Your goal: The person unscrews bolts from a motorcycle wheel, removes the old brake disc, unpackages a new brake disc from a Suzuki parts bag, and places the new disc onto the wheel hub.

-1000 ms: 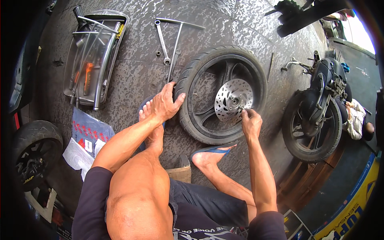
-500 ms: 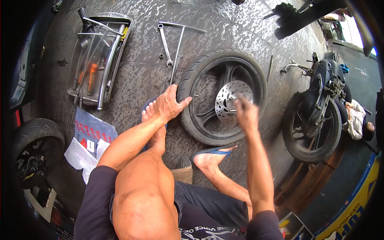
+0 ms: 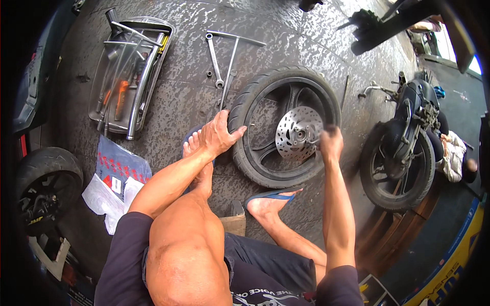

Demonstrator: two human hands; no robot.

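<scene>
A motorcycle wheel [image 3: 244, 158] with a black tyre lies flat on the floor before me, a drilled brake disc [image 3: 287, 127] at its hub. My left hand [image 3: 217, 135] holds the tyre's left edge, thumb over the sidewall and fingers along the tread. Over the wheel's right side is my right hand [image 3: 332, 146], closed and smeared by motion. A thin metal tool [image 3: 315, 142] seems to stick out of it toward the disc; its exact kind is too blurred to tell.
Beyond the wheel lie a combination wrench [image 3: 215, 61] and a T-handle wrench [image 3: 233, 66]. A tray [image 3: 167, 30] of tools sits at far left, above a plastic package [image 3: 120, 160]. Another wheel [image 3: 48, 188] stands left. At right is a partly dismantled motorcycle [image 3: 403, 137].
My right hand has moved right, from over the disc's hub to the wheel's right rim, uncovering the hub. My left hand stays on the tyre. The view has shifted slightly.
</scene>
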